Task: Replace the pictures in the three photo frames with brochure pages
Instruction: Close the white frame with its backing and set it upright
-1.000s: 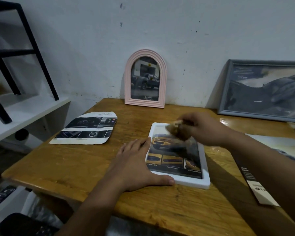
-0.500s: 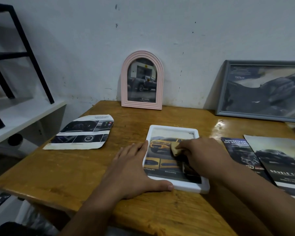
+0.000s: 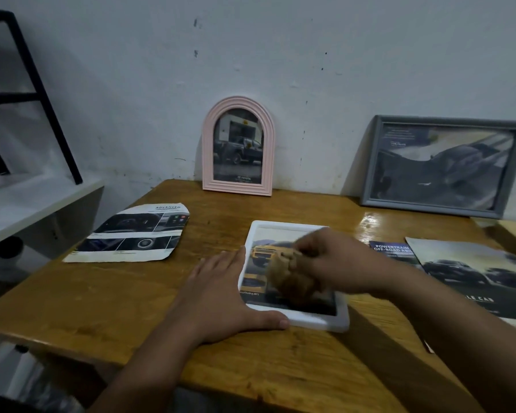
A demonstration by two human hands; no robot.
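A white photo frame [image 3: 280, 226] lies flat on the wooden table [image 3: 131, 308], showing a yellow-car page. My left hand [image 3: 221, 290] presses flat on the table against the frame's left edge, thumb along its near edge. My right hand [image 3: 334, 260] grips a crumpled tan cloth [image 3: 283, 272] on the frame's glass. A pink arched frame [image 3: 238, 146] and a grey frame [image 3: 443, 165] lean on the wall, both holding truck pictures.
A cut brochure page [image 3: 131, 234] lies at the table's left. Brochures [image 3: 471, 272] lie at the right. A white shelf [image 3: 27, 201] with a black metal stand sits left of the table. The wall runs behind the table.
My right hand has swept the cloth over the glass, from the frame's top down to its lower part, and now sits at the middle. My left hand has stayed put.
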